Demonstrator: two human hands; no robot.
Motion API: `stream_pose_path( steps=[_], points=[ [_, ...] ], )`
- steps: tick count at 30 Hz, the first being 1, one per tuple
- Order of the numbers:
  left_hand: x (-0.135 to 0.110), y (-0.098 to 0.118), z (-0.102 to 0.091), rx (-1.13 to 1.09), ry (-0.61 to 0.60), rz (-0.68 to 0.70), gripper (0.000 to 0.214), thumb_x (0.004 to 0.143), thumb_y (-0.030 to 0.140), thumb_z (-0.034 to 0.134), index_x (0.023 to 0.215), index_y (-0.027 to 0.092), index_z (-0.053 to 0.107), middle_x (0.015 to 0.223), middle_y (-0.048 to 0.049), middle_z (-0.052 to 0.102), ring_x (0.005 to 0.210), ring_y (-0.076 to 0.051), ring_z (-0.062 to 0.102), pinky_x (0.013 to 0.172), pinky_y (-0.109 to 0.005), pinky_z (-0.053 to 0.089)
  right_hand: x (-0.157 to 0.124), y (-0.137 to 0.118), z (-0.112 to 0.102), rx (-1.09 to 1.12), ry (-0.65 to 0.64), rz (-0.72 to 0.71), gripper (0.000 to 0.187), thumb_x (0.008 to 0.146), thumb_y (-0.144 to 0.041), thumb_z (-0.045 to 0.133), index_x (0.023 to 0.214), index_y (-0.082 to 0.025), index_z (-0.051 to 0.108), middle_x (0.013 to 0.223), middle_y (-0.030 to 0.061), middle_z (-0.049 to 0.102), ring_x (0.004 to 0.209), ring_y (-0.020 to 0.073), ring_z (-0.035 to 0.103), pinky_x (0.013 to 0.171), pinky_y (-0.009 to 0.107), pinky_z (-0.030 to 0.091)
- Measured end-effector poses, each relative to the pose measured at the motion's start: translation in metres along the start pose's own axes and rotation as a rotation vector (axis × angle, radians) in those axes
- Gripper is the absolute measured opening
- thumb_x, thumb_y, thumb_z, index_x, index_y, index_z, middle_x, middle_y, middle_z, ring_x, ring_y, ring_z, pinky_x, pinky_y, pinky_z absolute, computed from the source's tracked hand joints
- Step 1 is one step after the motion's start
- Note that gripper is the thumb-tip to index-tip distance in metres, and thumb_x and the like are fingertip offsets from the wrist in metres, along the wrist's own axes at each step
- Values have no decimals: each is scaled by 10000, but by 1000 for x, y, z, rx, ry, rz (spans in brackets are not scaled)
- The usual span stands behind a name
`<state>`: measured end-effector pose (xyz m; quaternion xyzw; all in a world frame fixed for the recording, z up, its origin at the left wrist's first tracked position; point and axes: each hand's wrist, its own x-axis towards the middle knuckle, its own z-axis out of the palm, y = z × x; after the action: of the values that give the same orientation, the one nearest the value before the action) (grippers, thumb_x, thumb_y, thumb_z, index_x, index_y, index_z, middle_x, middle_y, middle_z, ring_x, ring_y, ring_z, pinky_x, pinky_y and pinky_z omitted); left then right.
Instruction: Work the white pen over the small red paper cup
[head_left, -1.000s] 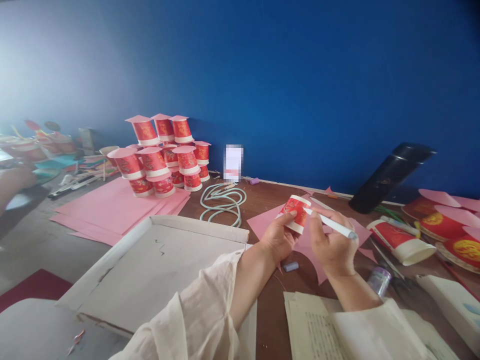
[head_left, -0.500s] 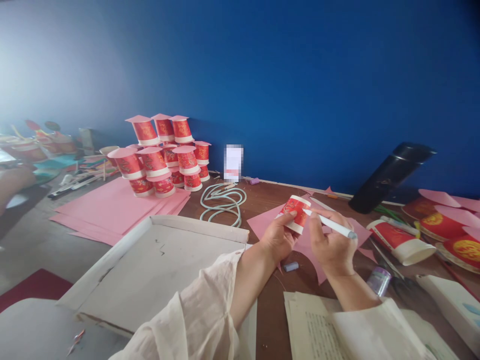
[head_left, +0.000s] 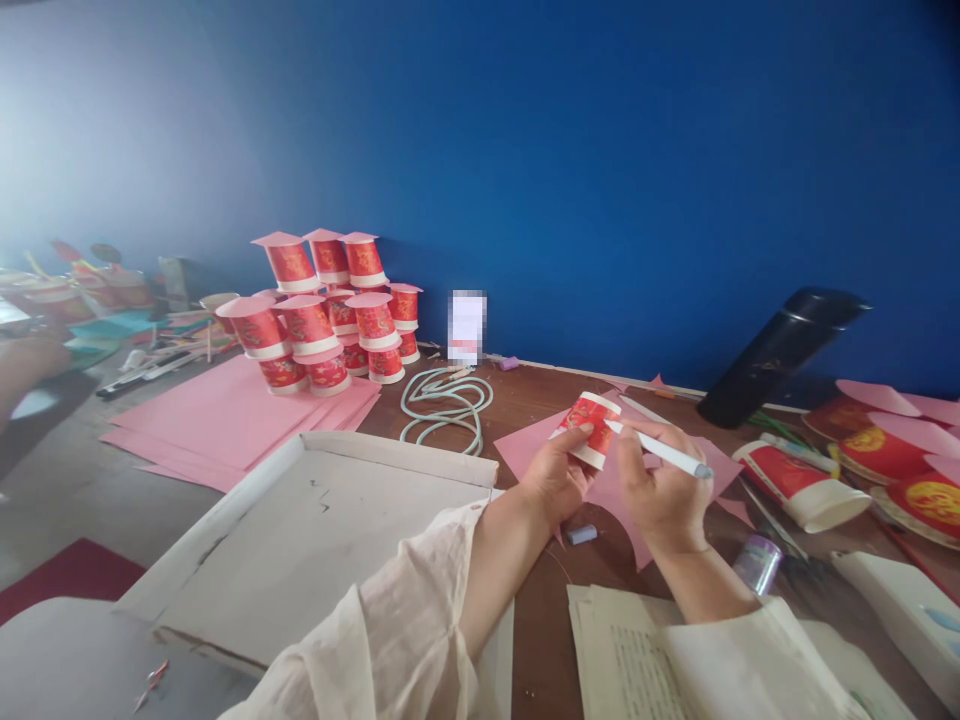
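My left hand point(head_left: 556, 478) grips a small red paper cup point(head_left: 592, 426) with a white rim, held upside down over a pink paper sheet point(head_left: 525, 445). Gripped in my right hand point(head_left: 661, 492) is a white pen point(head_left: 664, 452), its tip touching the cup's side. Both hands hover just above the brown table point(head_left: 525, 400), close together. A small blue eraser-like piece point(head_left: 581, 534) lies below my left hand.
A pile of red cups with pink paper tops point(head_left: 330, 310) stands on pink sheets point(head_left: 225, 415) at the left. A coiled white cable point(head_left: 444, 400), a white tray point(head_left: 315, 530), a black flask point(head_left: 780, 350), more cups point(head_left: 802, 485) and an open book point(head_left: 637, 655) surround my hands.
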<state>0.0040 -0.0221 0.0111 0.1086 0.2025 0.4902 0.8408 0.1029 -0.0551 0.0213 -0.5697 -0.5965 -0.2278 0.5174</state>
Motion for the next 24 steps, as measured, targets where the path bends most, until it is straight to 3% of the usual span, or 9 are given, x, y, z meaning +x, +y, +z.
stream_pose_path(
  steps=[12,24],
  points=[
    [2,-1,1,-31,3,15,187,668,111,679,850,149,669,961,-79,701,983,-191,636,923,-267,459,-1,1,-2,46,35,24,148,833,-294,544,840,-184,644,814,62,689,774,185,634,746,331,480],
    [-1,-1,2,7,-50,32,188,668,118,694,850,149,663,881,-60,680,941,-177,628,942,-271,423,-3,-4,1,32,-47,-42,163,837,-305,532,831,-178,635,807,51,698,778,184,636,803,372,476]
  ],
)
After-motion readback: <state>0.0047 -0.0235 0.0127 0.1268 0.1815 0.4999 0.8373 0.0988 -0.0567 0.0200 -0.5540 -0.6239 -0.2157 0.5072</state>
